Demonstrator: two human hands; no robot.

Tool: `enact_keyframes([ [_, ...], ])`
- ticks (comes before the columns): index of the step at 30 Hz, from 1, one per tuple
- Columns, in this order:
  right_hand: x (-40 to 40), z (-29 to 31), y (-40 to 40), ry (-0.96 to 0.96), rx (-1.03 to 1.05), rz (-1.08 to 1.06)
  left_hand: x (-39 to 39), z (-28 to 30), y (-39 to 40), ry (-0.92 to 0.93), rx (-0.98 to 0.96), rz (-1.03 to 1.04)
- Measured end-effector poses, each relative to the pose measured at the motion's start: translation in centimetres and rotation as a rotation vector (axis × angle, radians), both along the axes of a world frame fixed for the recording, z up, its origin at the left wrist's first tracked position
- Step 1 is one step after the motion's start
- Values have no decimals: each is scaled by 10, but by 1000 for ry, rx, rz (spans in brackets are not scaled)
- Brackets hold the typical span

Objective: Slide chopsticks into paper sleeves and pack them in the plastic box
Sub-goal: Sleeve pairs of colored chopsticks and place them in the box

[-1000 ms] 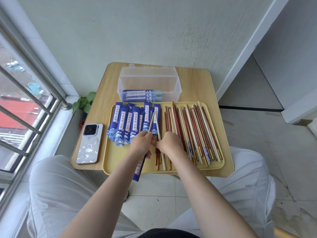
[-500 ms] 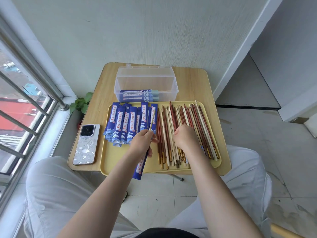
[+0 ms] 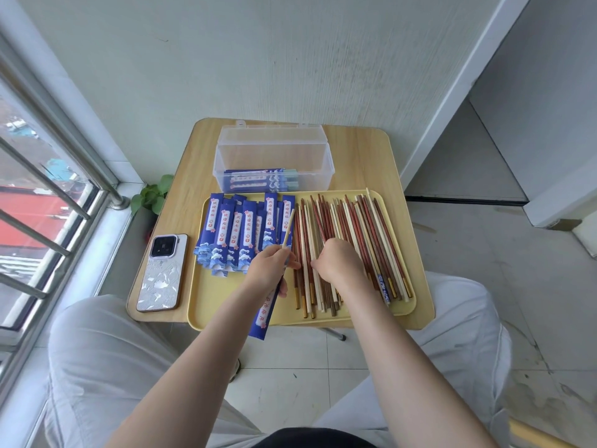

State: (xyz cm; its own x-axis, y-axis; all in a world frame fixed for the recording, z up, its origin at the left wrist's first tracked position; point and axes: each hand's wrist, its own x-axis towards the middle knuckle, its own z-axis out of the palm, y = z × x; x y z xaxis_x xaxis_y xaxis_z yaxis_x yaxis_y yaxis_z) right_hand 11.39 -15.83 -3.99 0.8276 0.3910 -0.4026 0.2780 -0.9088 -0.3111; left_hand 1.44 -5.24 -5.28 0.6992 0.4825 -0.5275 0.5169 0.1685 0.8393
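My left hand (image 3: 269, 270) grips a blue sleeve (image 3: 265, 313) with one pale chopstick (image 3: 288, 228) in it; the sleeve's lower end hangs past the tray's (image 3: 223, 313) near edge, and the chopstick's tip rises over the sleeve pile. My right hand (image 3: 337, 265) rests on the loose chopsticks (image 3: 361, 240), its fingers curled down among them, though I cannot tell whether they hold one. Those chopsticks, red, brown and pale, fill the tray's right half, lying near to far. The empty sleeves (image 3: 240, 234) overlap in the tray's far left part. A phone (image 3: 161, 274) lies at the table's (image 3: 361, 156) near left corner. Beyond the tray's far edge stands the clear box (image 3: 274, 156), lid up, with sleeved pairs lying crosswise inside.
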Motion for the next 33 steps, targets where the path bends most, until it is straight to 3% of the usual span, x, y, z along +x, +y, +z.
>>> enact_keyframes([
  [4, -4, 8, 2, 30, -3, -34, -1, 1, 0, 3, -16, -2],
  [10, 0, 18, -4, 203, 176, -89, 0, 4, 2, 0, -15, -14],
  [17, 8, 31, -13, 553, 663, -76, -1, 21, 4, -178, -121, 42],
  [27, 7, 39, -13, 596, 828, 7, -5, 28, 6, -228, -62, 21],
  [33, 10, 38, -13, 489, 881, -32, -4, 29, 3, -255, -12, -2],
])
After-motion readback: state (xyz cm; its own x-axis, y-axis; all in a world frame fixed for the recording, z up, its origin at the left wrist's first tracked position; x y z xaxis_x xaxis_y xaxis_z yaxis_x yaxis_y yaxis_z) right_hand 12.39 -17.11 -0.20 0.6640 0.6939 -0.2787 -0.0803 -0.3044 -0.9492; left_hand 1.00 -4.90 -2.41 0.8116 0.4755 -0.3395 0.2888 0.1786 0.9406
